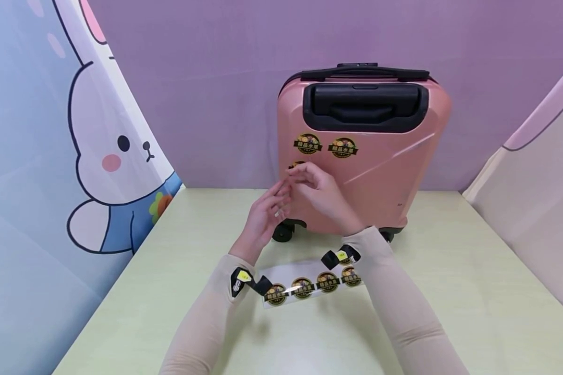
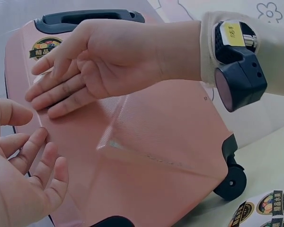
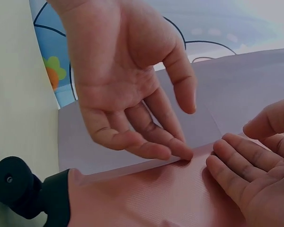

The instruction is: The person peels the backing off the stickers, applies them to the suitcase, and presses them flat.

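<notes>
A pink suitcase (image 1: 380, 179) stands upright, with two round fruit-label stickers, one on the left (image 1: 308, 144) and one on the right (image 1: 343, 148), below its black handle recess. Beneath the left one a third sticker (image 1: 296, 164) shows its upper part; my right hand (image 1: 322, 194) covers the rest. That hand lies against the shell near its left side, fingers extended in the left wrist view. My left hand (image 1: 262, 214) is beside the lower left edge, its fingers loosely bent and fingertips right at the shell (image 3: 177, 189). Nothing shows in its palm.
A sheet of the same stickers (image 1: 286, 271) lies on the pale table (image 1: 141, 297) in front of the suitcase, partly under my right forearm. Black wheels (image 1: 283, 232) hold the suitcase up. Behind it hangs a purple cloth (image 1: 206, 104); a rabbit-print curtain (image 1: 28, 182) borders the left.
</notes>
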`<state>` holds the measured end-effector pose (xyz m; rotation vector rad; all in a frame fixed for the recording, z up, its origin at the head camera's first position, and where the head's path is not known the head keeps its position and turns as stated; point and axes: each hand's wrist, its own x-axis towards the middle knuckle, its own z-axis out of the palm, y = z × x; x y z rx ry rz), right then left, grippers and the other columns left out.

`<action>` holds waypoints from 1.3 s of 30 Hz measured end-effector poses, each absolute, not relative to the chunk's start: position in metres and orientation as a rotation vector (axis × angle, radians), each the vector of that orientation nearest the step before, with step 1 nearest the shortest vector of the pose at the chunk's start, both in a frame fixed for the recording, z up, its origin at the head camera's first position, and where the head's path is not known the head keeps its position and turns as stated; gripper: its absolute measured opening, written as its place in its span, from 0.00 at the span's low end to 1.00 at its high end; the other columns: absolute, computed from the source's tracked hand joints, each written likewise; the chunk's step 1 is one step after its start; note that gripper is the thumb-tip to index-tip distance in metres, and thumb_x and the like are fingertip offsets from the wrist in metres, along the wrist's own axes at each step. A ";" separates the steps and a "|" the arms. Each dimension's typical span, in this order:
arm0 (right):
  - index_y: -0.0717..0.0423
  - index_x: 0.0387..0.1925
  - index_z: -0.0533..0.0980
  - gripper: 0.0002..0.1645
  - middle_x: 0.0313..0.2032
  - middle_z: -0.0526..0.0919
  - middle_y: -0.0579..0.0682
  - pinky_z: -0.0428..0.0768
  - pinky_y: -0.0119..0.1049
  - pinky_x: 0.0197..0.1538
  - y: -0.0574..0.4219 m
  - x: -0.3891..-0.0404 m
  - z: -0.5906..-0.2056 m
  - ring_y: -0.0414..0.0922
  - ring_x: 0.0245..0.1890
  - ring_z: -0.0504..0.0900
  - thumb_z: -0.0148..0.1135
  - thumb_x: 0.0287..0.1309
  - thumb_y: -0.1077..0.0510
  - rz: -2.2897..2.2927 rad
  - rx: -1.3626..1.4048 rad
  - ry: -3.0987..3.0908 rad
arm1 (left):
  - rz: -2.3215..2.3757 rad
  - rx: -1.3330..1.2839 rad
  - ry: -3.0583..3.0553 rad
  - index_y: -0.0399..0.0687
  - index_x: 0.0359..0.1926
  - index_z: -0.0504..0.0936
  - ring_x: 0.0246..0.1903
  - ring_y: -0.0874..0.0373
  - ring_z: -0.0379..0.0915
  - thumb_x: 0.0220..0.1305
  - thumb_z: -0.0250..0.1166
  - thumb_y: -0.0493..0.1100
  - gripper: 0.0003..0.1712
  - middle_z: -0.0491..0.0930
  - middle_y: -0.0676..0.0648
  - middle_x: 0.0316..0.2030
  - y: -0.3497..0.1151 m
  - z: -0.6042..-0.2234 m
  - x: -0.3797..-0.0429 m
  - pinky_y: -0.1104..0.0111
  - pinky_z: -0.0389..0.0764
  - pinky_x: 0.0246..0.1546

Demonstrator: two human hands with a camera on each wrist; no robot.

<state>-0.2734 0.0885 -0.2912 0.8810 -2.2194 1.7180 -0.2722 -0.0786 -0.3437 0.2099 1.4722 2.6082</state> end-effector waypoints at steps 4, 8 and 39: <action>0.67 0.53 0.74 0.14 0.55 0.81 0.62 0.74 0.46 0.63 0.091 -0.272 -0.297 0.54 0.57 0.78 0.54 0.68 0.71 1.728 0.872 -2.236 | 2.610 0.219 1.469 0.44 0.74 0.62 0.54 0.52 0.68 0.71 0.49 0.34 0.31 0.68 0.41 0.67 -0.078 -0.345 -0.272 0.63 0.71 0.50; 0.69 0.52 0.73 0.13 0.55 0.81 0.63 0.75 0.45 0.62 0.095 -0.270 -0.302 0.56 0.57 0.79 0.55 0.67 0.71 1.734 0.869 -2.231 | 2.607 0.224 1.470 0.43 0.75 0.62 0.53 0.52 0.68 0.71 0.49 0.33 0.31 0.68 0.40 0.67 -0.077 -0.345 -0.271 0.62 0.70 0.51; 0.74 0.53 0.69 0.14 0.55 0.78 0.68 0.75 0.40 0.62 0.130 -0.262 -0.296 0.58 0.57 0.78 0.49 0.67 0.75 1.899 0.810 -2.017 | 2.602 0.222 1.493 0.44 0.74 0.63 0.51 0.54 0.69 0.71 0.49 0.33 0.31 0.71 0.42 0.64 -0.077 -0.347 -0.270 0.65 0.73 0.47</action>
